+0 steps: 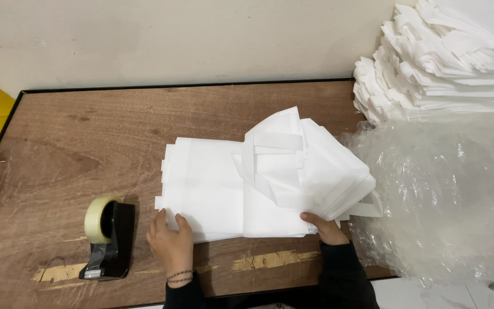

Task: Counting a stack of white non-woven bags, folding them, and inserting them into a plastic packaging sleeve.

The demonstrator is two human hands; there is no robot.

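Two hands: left hand (170, 240) flat, right hand (324, 228) grip holding bag stack (258, 183); one tape dispenser (108, 237).

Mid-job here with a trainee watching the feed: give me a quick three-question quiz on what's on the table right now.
1. True or false: the tape dispenser stands to the right of the right hand.
2. Which does the left hand touch? A) the clear plastic wrap B) the stack of white fabric bags C) the tape dispenser
3. Fill in: against the wall at the far right lies a tall pile of white ____.

Key: 1 false, it stands left of the left hand; 2 B, at the stack's near-left edge; 3 bags, folded like those being handled.
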